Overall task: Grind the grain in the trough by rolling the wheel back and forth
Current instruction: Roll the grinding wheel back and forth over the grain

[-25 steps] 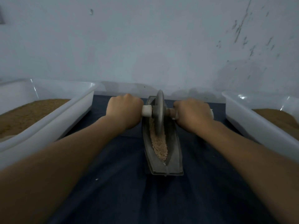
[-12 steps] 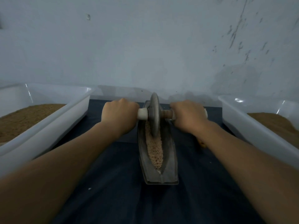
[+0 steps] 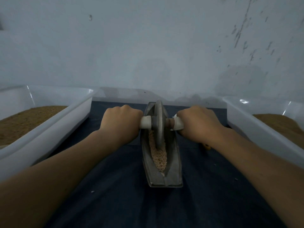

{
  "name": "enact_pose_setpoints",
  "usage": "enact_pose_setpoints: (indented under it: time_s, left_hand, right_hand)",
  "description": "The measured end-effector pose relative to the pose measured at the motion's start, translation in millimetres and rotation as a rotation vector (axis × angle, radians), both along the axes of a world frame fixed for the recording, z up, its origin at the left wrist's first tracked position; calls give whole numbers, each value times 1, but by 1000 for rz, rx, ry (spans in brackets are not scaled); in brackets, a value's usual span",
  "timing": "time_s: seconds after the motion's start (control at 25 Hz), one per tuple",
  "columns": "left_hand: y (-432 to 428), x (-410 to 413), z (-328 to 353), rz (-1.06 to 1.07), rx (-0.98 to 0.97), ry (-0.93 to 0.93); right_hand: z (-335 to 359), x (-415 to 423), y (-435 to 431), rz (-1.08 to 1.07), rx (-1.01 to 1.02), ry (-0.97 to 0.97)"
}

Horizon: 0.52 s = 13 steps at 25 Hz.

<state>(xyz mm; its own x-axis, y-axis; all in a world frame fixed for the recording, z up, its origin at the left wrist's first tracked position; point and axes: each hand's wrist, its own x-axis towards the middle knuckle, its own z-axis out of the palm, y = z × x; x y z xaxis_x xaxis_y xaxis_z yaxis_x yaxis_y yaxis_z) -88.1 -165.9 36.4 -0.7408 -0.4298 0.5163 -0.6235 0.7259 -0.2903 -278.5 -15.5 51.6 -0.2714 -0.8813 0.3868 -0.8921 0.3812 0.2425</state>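
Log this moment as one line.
left hand grips left handle | right hand grips right handle | wheel upright in trough far half | grain in trough

Trough [image 3: 171, 171]: on the cloth [image 3: 115, 195], running from 6 to 12 o'clock.
Wheel [image 3: 159, 125]: in the trough, near its 12 o'clock end.
Grain [image 3: 158, 156]: in the trough, at 6 o'clock from the wheel.
Left hand [image 3: 121, 124]: 9 o'clock from the wheel.
Right hand [image 3: 199, 124]: 3 o'clock from it.
Left tub [image 3: 57, 129]: 9 o'clock from the trough.
Right tub [image 3: 256, 134]: 3 o'clock.
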Motion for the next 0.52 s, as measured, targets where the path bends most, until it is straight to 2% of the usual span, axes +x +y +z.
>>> enact_pose_setpoints:
  time_s: [0.36,0.52]
  left_hand:
    - [-9,18,15,-39,98,-89]
    - [-6,28,4,-62,-57,-54]
  right_hand:
    - [-8,3,15,8,-61,17]
    - [-20,6,31,17,-223,196]
